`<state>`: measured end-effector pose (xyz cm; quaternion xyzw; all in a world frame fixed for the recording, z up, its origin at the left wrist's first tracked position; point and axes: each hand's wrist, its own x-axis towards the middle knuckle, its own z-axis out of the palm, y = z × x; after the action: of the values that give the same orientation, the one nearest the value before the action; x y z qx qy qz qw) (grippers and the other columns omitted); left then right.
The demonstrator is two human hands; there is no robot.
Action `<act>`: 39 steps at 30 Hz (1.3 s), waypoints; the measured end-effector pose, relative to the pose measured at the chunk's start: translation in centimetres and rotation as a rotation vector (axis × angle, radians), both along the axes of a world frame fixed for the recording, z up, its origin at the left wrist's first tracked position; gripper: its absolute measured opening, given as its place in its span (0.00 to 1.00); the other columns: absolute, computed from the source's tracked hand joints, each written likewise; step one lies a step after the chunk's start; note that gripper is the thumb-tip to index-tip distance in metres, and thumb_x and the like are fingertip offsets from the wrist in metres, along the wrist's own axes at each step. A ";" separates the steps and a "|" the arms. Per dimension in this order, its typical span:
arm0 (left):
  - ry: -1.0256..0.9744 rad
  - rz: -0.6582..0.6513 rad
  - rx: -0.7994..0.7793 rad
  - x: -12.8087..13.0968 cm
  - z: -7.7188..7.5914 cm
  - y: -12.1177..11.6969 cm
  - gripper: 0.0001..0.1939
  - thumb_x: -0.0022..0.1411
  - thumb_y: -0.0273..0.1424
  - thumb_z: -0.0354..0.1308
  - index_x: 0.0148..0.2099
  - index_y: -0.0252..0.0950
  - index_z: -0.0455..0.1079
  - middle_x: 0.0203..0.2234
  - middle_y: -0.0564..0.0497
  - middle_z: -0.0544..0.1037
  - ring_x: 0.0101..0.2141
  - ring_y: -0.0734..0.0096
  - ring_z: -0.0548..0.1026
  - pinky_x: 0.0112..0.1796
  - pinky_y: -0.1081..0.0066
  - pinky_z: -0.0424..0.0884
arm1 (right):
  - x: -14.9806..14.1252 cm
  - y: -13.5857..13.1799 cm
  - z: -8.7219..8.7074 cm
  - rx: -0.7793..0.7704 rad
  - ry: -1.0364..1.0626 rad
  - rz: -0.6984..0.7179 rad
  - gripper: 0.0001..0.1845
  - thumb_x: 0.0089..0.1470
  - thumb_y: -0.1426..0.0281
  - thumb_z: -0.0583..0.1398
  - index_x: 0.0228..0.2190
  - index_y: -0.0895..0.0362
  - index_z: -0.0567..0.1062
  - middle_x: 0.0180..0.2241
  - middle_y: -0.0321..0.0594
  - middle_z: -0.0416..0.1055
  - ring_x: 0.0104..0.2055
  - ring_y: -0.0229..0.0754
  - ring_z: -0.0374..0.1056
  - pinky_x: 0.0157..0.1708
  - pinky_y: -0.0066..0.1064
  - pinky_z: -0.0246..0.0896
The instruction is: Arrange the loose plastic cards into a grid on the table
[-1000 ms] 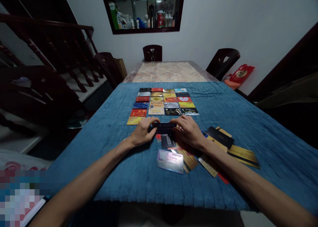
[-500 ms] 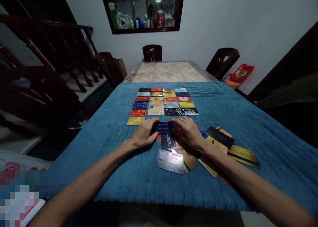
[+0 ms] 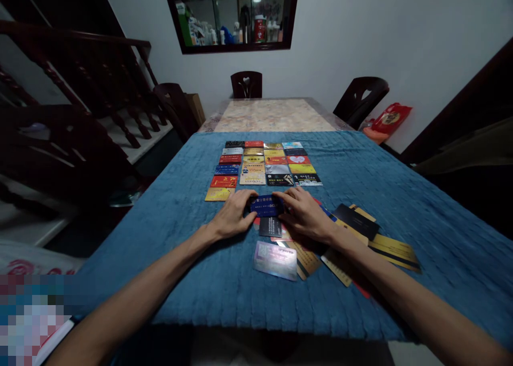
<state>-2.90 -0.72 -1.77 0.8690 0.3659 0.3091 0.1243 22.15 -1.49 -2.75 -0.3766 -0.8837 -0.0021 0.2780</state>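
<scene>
Between my two hands is a dark blue card with pale lettering, tilted up so its printed face shows. My left hand pinches its left edge between thumb and fingers. At its right edge, my right hand grips it the same way. Just below lies a black card, partly under the blue one. A silvery card rests nearer the table edge. Beyond my hands, cards lie in neat columns, among them a yellow card by my left fingers and a black VIP card.
Loose cards spread under and right of my right forearm, including a black card and a gold striped card. A blue cloth covers the near part of the table. Dark wooden chairs stand around it.
The blue card's face now shows more clearly, with the right fingers shifted a little toward its edge. Both hands stay in nearly the same place.
</scene>
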 end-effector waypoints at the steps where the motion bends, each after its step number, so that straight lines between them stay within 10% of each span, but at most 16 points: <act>1: 0.007 -0.006 -0.002 0.0 0.1 0.0 0.21 0.57 0.25 0.60 0.53 0.35 0.65 0.45 0.43 0.77 0.45 0.58 0.75 0.48 0.55 0.73 | 0.0 0.0 0.0 0.001 -0.005 0.000 0.30 0.56 0.72 0.62 0.59 0.55 0.67 0.43 0.49 0.72 0.42 0.51 0.64 0.40 0.43 0.63; 39: 0.221 0.064 0.059 -3.1 2.3 2.5 0.28 0.60 0.31 0.58 0.63 0.36 0.62 0.54 0.40 0.69 0.55 0.52 0.67 0.56 0.50 0.63 | -2.0 4.3 2.4 -0.031 -0.147 -0.005 0.29 0.59 0.60 0.61 0.59 0.55 0.67 0.53 0.53 0.68 0.52 0.57 0.61 0.47 0.49 0.64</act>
<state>-6.02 1.77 0.52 0.8890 0.3955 0.2259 0.0477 20.16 2.82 -0.36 -0.3819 -0.9007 -0.0168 0.2063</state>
